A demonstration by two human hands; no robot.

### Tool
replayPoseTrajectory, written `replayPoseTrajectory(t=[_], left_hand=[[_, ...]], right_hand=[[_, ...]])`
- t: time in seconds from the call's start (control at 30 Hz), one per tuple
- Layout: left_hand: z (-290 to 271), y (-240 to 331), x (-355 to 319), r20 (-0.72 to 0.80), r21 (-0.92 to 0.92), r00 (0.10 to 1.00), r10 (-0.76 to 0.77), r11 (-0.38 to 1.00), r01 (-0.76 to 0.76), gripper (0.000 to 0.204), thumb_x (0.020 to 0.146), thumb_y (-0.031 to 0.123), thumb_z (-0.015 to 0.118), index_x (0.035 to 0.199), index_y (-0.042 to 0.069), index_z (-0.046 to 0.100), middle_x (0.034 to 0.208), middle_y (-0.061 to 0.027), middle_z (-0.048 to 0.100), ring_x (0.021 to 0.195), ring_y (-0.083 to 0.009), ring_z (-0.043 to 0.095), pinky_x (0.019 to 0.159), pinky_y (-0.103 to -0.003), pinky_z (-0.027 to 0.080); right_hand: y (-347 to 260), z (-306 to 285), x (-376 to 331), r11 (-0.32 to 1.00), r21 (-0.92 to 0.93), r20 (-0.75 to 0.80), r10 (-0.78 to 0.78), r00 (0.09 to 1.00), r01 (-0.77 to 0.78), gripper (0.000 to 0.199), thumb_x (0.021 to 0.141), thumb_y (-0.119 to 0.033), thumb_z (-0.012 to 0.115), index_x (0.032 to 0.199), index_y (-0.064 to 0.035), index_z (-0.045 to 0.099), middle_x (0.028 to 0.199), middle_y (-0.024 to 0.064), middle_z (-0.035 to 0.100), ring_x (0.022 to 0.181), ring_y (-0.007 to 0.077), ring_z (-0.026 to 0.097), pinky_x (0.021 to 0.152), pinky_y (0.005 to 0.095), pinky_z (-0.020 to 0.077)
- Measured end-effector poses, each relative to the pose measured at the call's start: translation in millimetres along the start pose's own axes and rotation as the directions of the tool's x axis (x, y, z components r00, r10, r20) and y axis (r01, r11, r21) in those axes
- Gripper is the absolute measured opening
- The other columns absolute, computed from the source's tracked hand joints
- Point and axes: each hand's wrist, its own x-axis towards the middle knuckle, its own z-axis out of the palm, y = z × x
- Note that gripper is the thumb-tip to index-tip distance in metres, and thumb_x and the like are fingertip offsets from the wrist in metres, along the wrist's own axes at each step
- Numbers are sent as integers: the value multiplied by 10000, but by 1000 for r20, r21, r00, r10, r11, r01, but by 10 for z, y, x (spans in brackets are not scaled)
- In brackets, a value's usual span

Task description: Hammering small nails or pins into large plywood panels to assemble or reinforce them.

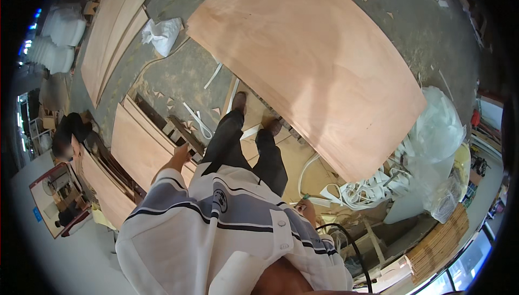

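My left hand (pixel 180 157) hangs at my left side, apparently over the edge of a stack of narrower plywood boards (pixel 141 146). Its fingers are small and mostly turned away, so their grip does not show. Down by my right hip, my right hand (pixel 306 209) is closed, with a small green spot at its fingers. What it holds is too small to make out. In front of my feet lies a large stack of plywood sheets (pixel 303 62), its near edge close to my shoes. White strips (pixel 373 189) lie in a tangle beyond my right hand.
More plywood sheets (pixel 116 30) lie at the far left, near a white sack (pixel 163 35). Clear plastic wrapping (pixel 438 133) is heaped at the right. A black cable (pixel 354 246) loops beside me. Another person (pixel 70 135) is at the left. Wood scraps litter the floor (pixel 189 73).
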Motion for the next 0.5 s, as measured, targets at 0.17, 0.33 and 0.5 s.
replayPoseTrajectory(t=[0.17, 0.33, 0.5], left_hand=[[-321, -232, -477, 53, -152, 995, -86, 984, 93, 521, 812, 415, 640, 1038, -43, 537, 902, -172, 584, 768, -287, 598, 670, -429, 489], [-684, 23, -176, 150, -216, 984, -92, 969, 123, 528, 809, 401, 654, 1098, -24, 531, 928, -165, 603, 801, -285, 604, 669, -417, 486], [-1049, 719, 382, 31, -326, 990, 138, 938, -121, 501, 787, 369, 690, 1044, -40, 556, 872, -166, 603, 663, -303, 609, 563, -440, 514]], right_hand=[[41, 449, -68, 895, -445, -75, -5, 997, -29, 156, 887, -135, 542, 751, -91, 479, 555, 15, 447, 431, 108, 441, 374, 263, 352], [-103, 1210, 266, 551, -755, 224, -293, 930, 356, 126, 857, -181, 552, 836, -72, 492, 600, 55, 479, 441, 143, 460, 371, 289, 391], [-279, 3346, -118, 84, -911, 308, -513, 802, 403, 245, 868, -263, 564, 809, -33, 504, 569, 36, 457, 416, 149, 450, 361, 303, 380]])
